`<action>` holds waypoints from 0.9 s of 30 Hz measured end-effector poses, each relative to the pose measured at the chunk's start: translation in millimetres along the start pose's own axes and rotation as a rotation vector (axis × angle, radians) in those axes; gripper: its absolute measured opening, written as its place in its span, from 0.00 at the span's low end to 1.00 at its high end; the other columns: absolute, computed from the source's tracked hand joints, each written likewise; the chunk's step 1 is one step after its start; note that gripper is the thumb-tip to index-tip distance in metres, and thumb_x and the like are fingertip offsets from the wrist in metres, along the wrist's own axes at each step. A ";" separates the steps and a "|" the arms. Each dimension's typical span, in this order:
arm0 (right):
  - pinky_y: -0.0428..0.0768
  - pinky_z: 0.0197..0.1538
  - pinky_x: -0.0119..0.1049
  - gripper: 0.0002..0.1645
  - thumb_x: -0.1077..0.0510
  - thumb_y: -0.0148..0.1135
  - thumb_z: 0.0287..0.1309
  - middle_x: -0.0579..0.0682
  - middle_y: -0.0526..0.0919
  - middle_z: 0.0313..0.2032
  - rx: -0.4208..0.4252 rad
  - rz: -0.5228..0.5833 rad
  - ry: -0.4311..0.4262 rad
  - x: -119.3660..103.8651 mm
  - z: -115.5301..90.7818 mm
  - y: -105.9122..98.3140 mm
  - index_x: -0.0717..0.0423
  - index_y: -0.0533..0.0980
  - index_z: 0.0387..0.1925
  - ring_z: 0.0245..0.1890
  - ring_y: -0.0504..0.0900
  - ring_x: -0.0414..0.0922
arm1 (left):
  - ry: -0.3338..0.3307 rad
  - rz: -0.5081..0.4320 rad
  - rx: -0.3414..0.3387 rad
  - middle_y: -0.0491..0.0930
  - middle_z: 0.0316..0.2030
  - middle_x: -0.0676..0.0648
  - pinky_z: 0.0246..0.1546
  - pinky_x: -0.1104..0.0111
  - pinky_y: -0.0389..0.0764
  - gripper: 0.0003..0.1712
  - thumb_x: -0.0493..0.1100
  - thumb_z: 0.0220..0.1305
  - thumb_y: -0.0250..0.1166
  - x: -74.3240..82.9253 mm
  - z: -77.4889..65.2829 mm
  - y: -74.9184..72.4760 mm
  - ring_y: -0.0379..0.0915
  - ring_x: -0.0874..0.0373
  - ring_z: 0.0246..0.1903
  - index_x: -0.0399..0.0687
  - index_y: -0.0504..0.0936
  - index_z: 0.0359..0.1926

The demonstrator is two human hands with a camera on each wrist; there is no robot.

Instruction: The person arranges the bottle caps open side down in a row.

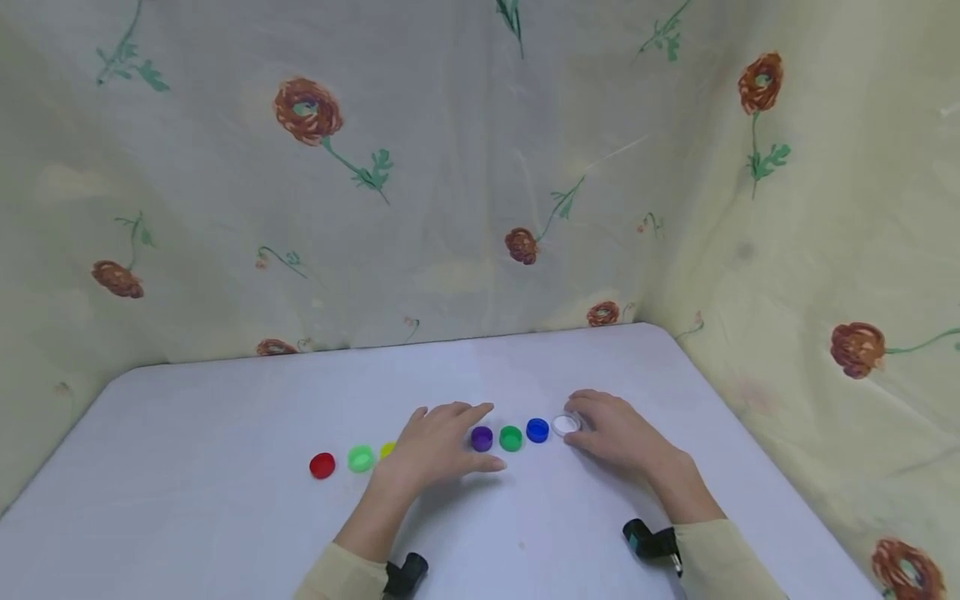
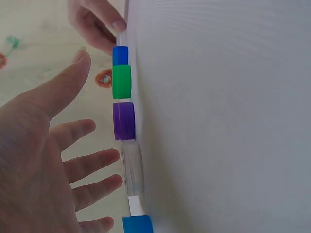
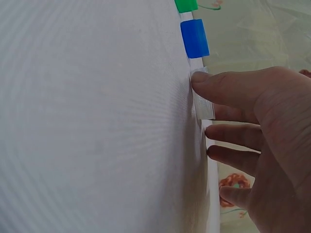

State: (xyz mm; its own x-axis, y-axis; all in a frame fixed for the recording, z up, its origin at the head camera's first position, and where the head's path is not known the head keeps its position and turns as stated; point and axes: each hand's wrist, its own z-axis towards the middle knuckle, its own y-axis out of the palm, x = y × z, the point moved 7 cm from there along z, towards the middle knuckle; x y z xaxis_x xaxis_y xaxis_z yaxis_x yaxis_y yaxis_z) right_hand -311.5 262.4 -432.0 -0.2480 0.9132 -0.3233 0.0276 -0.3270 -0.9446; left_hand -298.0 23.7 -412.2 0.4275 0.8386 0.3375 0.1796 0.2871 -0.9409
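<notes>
Bottle caps lie in a row on a white table. My right hand (image 1: 617, 429) pinches the clear cap (image 1: 566, 426) at the row's right end between thumb and forefinger; its other fingers stay loose. Left of it come a blue cap (image 1: 537, 430), a green cap (image 1: 511, 438) and a purple cap (image 1: 482, 438). With fingers spread, my left hand (image 1: 441, 446) hovers over the row beside the purple cap and holds nothing. The left wrist view shows a second clear cap (image 2: 133, 167) and a lighter blue cap (image 2: 138, 224) by its fingers, both hidden from the head view.
Farther left lie a red cap (image 1: 322, 466), a light green cap (image 1: 361, 458) and a yellow cap (image 1: 387, 450) partly covered by my left hand. A flowered curtain (image 1: 450, 167) hangs behind the white table (image 1: 187, 500) and along its right side.
</notes>
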 end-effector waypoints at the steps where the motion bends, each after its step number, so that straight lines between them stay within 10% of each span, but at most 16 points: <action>1: 0.70 0.68 0.57 0.28 0.50 0.67 0.60 0.57 0.77 0.64 -0.003 -0.001 0.004 0.2 0.1 -0.5 0.56 0.77 0.60 0.67 0.72 0.59 | 0.002 0.005 -0.001 0.70 0.70 0.49 0.71 0.37 0.54 0.49 0.76 0.53 0.64 1.7 1.1 -0.3 0.64 0.48 0.71 0.67 0.64 0.73; 27: 0.70 0.67 0.56 0.26 0.55 0.67 0.58 0.57 0.81 0.58 0.003 0.068 -0.027 -6.0 -1.0 -11.0 0.58 0.77 0.57 0.63 0.76 0.58 | 0.079 0.027 -0.011 0.72 0.68 0.49 0.70 0.40 0.61 0.42 0.70 0.60 0.63 39.1 18.7 6.9 0.66 0.50 0.70 0.66 0.67 0.72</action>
State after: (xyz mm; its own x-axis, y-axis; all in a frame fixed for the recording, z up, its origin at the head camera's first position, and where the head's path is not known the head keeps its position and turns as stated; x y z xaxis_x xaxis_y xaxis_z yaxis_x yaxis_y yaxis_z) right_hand -309.3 260.7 -419.7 -0.2721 0.8819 -0.3851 0.0426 -0.3887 -0.9204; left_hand -296.6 67.1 -406.0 0.5011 0.8064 0.3140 0.1767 0.2598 -0.9494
